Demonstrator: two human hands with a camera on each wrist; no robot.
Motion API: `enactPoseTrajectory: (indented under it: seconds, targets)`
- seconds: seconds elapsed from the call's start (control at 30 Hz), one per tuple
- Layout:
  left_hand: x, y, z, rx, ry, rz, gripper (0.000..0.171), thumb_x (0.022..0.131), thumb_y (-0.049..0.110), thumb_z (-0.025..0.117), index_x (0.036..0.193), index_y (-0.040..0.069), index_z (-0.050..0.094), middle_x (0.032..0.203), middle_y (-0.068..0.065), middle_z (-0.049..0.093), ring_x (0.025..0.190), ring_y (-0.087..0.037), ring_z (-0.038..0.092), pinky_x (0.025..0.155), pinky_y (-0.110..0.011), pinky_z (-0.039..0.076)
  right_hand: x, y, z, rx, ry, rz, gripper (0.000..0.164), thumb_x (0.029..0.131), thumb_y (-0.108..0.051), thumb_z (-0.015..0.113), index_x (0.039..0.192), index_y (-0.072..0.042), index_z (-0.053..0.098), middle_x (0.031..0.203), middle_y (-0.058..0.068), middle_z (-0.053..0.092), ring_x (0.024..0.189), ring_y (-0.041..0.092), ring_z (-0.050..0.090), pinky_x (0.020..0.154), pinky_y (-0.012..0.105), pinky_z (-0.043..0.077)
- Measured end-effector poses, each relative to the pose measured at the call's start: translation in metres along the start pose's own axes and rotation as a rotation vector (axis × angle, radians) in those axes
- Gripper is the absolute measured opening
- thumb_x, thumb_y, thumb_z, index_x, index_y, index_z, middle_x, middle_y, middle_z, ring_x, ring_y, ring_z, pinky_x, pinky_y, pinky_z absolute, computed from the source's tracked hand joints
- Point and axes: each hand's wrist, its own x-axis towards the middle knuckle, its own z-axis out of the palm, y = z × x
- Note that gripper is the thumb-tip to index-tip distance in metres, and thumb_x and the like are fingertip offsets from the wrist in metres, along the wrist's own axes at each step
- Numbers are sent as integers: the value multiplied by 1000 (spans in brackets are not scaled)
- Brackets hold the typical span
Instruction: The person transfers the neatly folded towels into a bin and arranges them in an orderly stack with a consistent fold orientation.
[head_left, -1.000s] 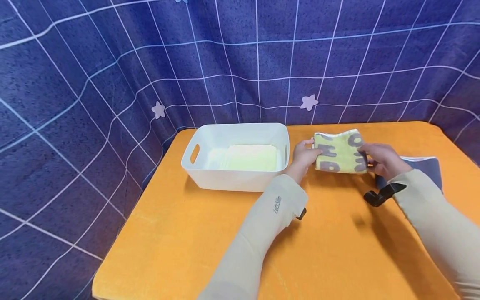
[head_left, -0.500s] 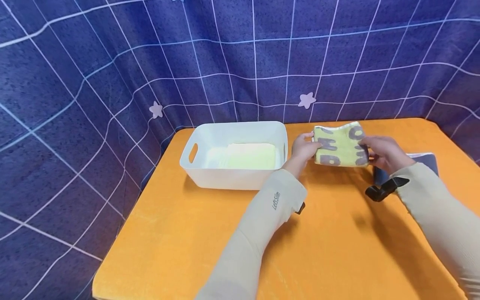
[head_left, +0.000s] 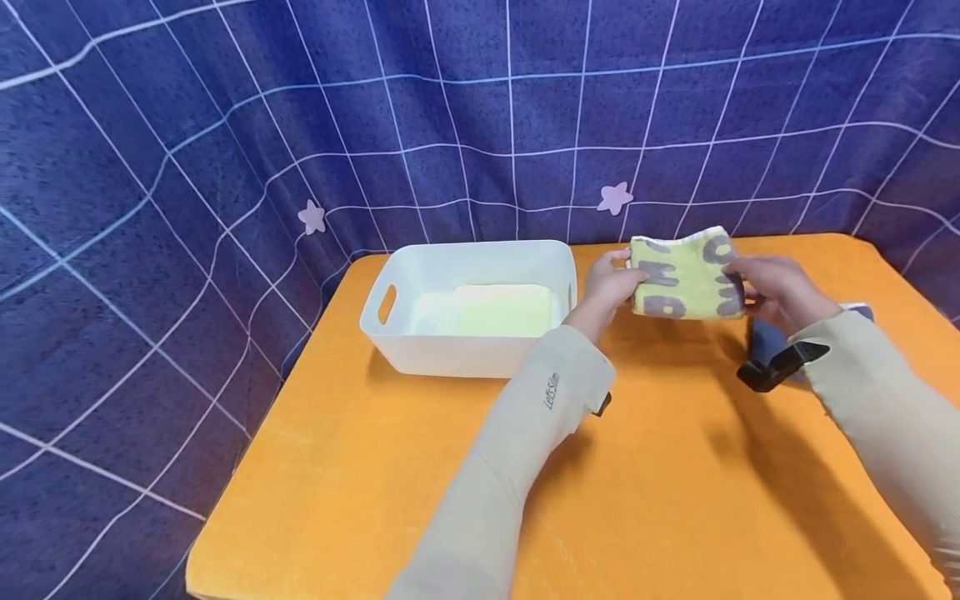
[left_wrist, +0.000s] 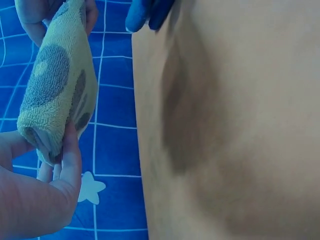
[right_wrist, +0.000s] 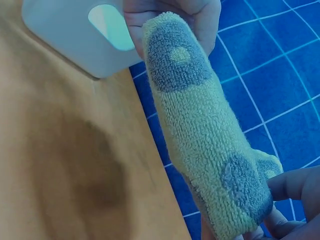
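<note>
A folded yellow towel [head_left: 686, 279] with grey-purple letter-like shapes is held up above the table by both hands. My left hand [head_left: 609, 287] pinches its left edge, thumb on the near face. At the opposite edge my right hand [head_left: 783, 287] grips the towel the same way. In the left wrist view the towel [left_wrist: 55, 90] looks thick and layered, its folded end between the thumb and fingers of the left hand [left_wrist: 45, 195]. From the right wrist view the towel's [right_wrist: 200, 120] rounded fold faces the camera, and the right hand [right_wrist: 295, 200] holds its near corner.
A white plastic basket [head_left: 465, 357] with side handle holes stands left of the left hand; a pale yellow folded cloth [head_left: 502, 310] lies inside. Behind the right wrist a dark blue folded cloth [head_left: 765, 342] lies on the orange table [head_left: 337, 467]. A blue gridded curtain [head_left: 450, 108] hangs behind.
Both hands have raised the towel a little, away from the table and toward the curtain. The right forearm now covers more of the dark blue cloth. The basket stays in place.
</note>
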Motion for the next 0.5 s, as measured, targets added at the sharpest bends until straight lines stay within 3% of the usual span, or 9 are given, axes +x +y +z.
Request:
enactPoseTrajectory:
  seconds: [0.5]
  targets:
    - [-5, 14, -8, 1, -13, 5, 39, 78, -3, 67, 114, 10, 61, 87, -4, 57, 65, -14, 58, 59, -30, 53, -8, -16, 4, 2, -21, 24, 22, 91, -19, 54, 71, -17, 64, 74, -7, 58, 69, 8, 55, 66, 23, 51]
